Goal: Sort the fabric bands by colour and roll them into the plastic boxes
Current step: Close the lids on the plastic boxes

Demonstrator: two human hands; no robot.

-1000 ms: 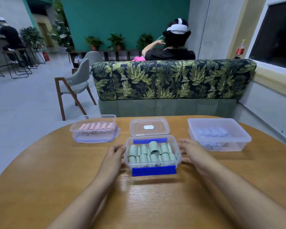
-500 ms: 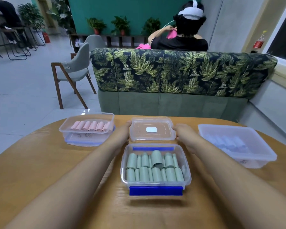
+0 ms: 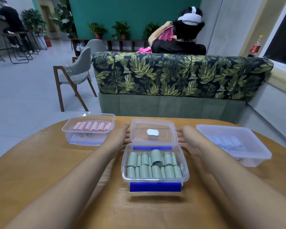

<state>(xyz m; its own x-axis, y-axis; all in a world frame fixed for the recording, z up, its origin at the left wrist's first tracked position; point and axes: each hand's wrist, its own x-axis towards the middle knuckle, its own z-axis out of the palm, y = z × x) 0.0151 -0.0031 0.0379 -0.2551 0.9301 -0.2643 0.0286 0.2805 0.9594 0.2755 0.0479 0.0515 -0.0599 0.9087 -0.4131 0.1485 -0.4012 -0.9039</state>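
Lid [image 3: 153, 131] lies flat on desk [image 3: 40, 171] just behind green-band box [image 3: 155, 180], long axis left-right; left grip [image 3: 120, 138] and right grip [image 3: 186, 138] flank its short ends, equally near, fingers straight, holding nothing; contact with lid unclear.

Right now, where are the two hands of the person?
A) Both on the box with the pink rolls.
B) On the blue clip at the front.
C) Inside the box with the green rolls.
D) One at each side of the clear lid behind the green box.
D: the left hand and the right hand, fingers straight, flank the clear lid behind the open green box.
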